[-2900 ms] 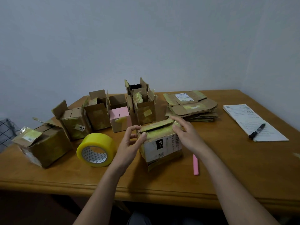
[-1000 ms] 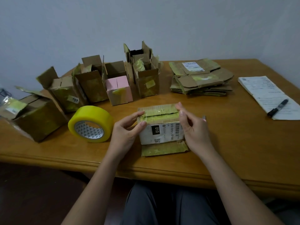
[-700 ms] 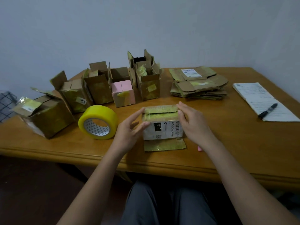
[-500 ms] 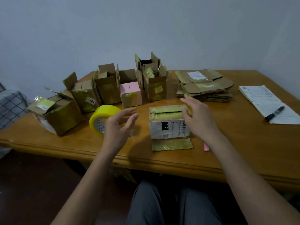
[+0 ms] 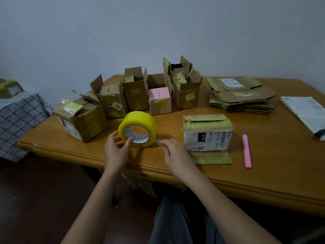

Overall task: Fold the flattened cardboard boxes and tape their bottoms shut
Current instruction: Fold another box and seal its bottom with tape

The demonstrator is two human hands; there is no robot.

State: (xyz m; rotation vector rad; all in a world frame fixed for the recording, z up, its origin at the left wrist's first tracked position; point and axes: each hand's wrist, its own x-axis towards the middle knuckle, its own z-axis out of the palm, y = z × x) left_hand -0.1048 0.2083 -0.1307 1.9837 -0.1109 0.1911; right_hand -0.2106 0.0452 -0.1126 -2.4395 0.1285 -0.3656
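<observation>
A folded cardboard box (image 5: 207,132) with a white "010" label stands on the wooden table (image 5: 281,155). Its top flaps are folded in with a slit between them, and one flap (image 5: 211,158) lies flat toward me. Both hands are off this box. My left hand (image 5: 117,150) grips the yellow tape roll (image 5: 139,128), which stands on edge left of the box, thumb on its front face. My right hand (image 5: 173,154) pinches what looks like the loose tape end (image 5: 159,141) just right of the roll. A stack of flattened boxes (image 5: 241,95) lies at the back right.
Several folded open boxes (image 5: 135,92) stand in a row at the back, with one larger box (image 5: 82,120) at the left. A pink utility knife (image 5: 247,152) lies right of the labelled box. Papers (image 5: 306,113) with a marker (image 5: 320,132) sit far right. A checked cloth (image 5: 17,118) lies off the table's left end.
Both hands left the labelled box and went left to the tape roll. My left hand took hold of the roll and my right hand came to its tape end. The view swung left.
</observation>
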